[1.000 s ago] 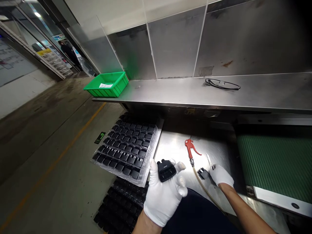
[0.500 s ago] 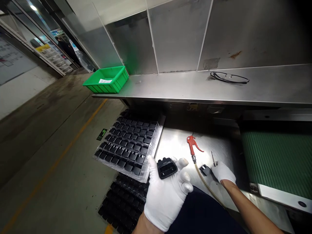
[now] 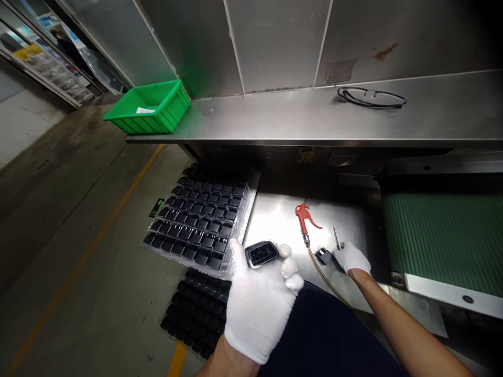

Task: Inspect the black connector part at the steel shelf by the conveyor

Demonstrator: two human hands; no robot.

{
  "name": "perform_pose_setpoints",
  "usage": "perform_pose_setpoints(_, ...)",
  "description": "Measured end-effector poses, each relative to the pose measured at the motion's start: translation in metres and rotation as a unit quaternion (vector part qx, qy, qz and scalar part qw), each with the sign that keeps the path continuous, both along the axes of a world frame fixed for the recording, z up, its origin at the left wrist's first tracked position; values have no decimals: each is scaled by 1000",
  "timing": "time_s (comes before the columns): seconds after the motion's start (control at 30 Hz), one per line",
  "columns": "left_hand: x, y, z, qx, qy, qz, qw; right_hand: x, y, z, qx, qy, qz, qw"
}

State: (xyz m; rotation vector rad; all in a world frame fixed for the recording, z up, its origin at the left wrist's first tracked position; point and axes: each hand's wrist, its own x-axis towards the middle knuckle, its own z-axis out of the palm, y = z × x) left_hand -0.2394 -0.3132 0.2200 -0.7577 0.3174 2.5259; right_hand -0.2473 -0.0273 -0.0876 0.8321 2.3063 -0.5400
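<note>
Head cam only. My left hand (image 3: 259, 309) is clenching a black plastic housing (image 3: 261, 254) against its fingers, with the cavity side tilted up, which is keeping that side in the camera's line of sight. My right hand (image 3: 351, 257) is curled over the steel desk (image 3: 275, 222), fingertips at the lower end of a thin metal pick (image 3: 336, 237); I can't tell whether it's gripping. A small black part (image 3: 323, 256) is lying just left of the right hand. A red air blow gun (image 3: 303, 217) is lying mid-desk, its brass-coloured hose (image 3: 326, 277) trailing toward me, so both look placed within easy reach. Left of the desk I'm seeing two trays of black parts, one far (image 3: 196, 222) and one near (image 3: 196, 314). The far tray is showing about six rows; I can't get an exact part count. On the far side, one steel shelf (image 3: 275, 116) is carrying one green crate (image 3: 147, 107) at left and one pair of glasses (image 3: 371, 97) at right. One green conveyor belt (image 3: 442, 235) is sitting at right.
</note>
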Motion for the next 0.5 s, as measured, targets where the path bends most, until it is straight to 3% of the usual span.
perform_pose_setpoints(0.37,3,3,-6,-29,-18,3,999,-1,2,-2,2,-3,0,1000)
perform_pose_setpoints(0.5,1,2,-5,13,-2,-7,1000,-2,1,0,4,-10,-7,1000)
